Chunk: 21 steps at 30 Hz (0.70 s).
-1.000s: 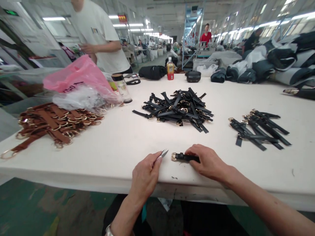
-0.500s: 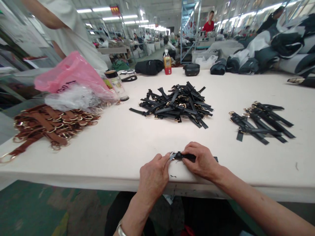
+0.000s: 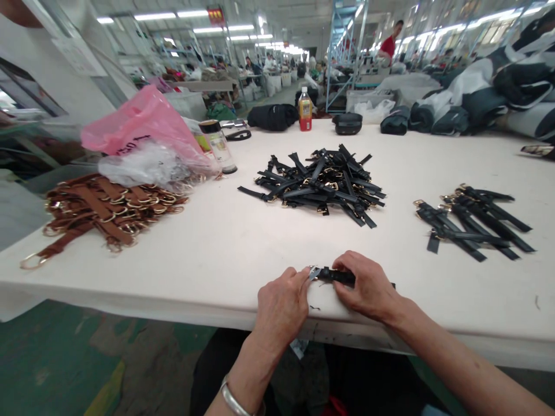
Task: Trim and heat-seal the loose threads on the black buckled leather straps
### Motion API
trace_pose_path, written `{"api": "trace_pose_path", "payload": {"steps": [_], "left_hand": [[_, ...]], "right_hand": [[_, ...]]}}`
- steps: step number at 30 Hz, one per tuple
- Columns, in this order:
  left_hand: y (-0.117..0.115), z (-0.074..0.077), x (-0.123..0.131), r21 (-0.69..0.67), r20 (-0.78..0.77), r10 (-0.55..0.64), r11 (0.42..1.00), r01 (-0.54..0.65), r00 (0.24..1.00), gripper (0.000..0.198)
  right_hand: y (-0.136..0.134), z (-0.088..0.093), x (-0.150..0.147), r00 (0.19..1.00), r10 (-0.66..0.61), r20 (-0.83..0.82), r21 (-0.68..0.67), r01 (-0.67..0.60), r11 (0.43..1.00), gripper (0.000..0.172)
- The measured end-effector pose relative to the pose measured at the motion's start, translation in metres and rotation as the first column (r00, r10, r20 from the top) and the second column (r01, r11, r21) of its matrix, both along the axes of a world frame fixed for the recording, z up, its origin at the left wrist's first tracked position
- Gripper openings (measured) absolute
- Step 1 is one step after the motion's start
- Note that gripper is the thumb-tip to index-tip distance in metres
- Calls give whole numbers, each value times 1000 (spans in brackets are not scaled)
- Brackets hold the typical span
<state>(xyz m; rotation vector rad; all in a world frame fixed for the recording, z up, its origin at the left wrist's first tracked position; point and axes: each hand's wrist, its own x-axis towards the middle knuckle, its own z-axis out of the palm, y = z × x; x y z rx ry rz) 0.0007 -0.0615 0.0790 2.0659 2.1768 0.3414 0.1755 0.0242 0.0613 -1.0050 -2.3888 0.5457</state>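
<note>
Left hand (image 3: 284, 303) closed around small silver pointed snips (image 3: 314, 274), blades over the buckle end of a narrow black strap with a metal buckle (image 3: 326, 274); can't tell if they're cutting. Right hand (image 3: 367, 283) pinches that strap, thumb and fingers closed on it. Strap lies near the front edge of the white-covered table (image 3: 195, 254), between the hands, in front of a heap of black buckled straps (image 3: 316, 188). Containers: translucent pink plastic bag (image 3: 143, 118), contents hidden, behind brown straps with gold-coloured rings (image 3: 99, 208); crumpled clear plastic bag (image 3: 145, 164) partly over those straps, contents unclear. Clear cylindrical jar with dark lid (image 3: 222, 149) beside the pink bag, fill level unclear. White-capped plastic bottle with yellow-and-red lower part (image 3: 305, 110) upright at the far edge, cap on. Black rounded case (image 3: 347, 123) right of it, closed, inside hidden. Writing: dark marks on the pink bag, digits by the look, folds break them up. Bottle print and the hanging red sign (image 3: 215, 16) too small to read.
</note>
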Motion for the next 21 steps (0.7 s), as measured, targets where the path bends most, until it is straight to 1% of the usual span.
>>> {"api": "trace_pose_path", "payload": {"steps": [2,7,10,18,21], "left_hand": [[0,0,0,3,1,1,1000,-1,1000,31],[-1,1,0,11,7,-8,1000,8,1000,31],[0,1,0,14,16,-22,1000,21,1000,29],[0,1,0,18,38,-20,1000,19,999,26],[1,2,1,18,46,-14,1000,13,999,26]], "right_hand": [[0,1,0,999,39,21,-2,-39,999,20],[1,0,0,998,60,35,25,-61,998,11],[0,-1,1,996,71,56,55,-74,996,12],[1,0,5,993,51,105,61,-58,996,10],[0,0,5,993,37,116,91,-47,995,11]]}}
